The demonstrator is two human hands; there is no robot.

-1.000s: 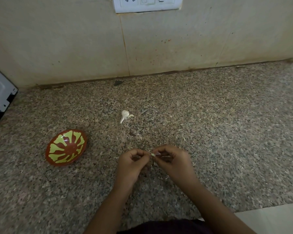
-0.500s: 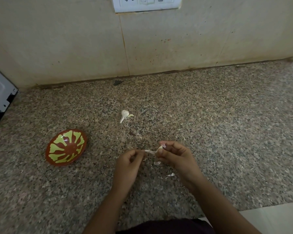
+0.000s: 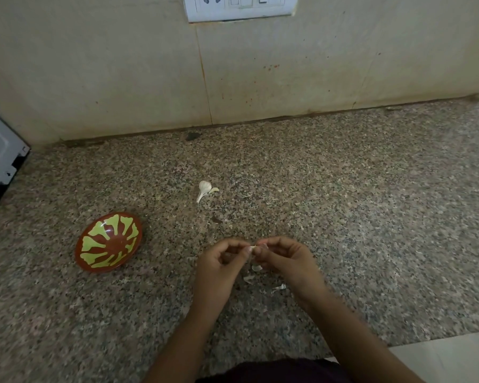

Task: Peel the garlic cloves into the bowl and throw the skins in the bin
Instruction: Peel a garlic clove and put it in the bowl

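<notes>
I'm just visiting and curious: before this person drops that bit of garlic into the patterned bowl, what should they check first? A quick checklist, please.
1. Clove gripped: ok, the left hand and right hand both pinch it.
2. Clove fully peeled: cannot tell, the fingers hide most of it.
3. Bowl ready: ok, it sits mouth up, left of the hands, with nothing seen inside.
4. Way to the bowl: ok, only bare counter lies between.
5. Loose skins gathered: not ok, bits lie on the counter below the hands.
6. Bin at hand: cannot tell, none is in view.
</notes>
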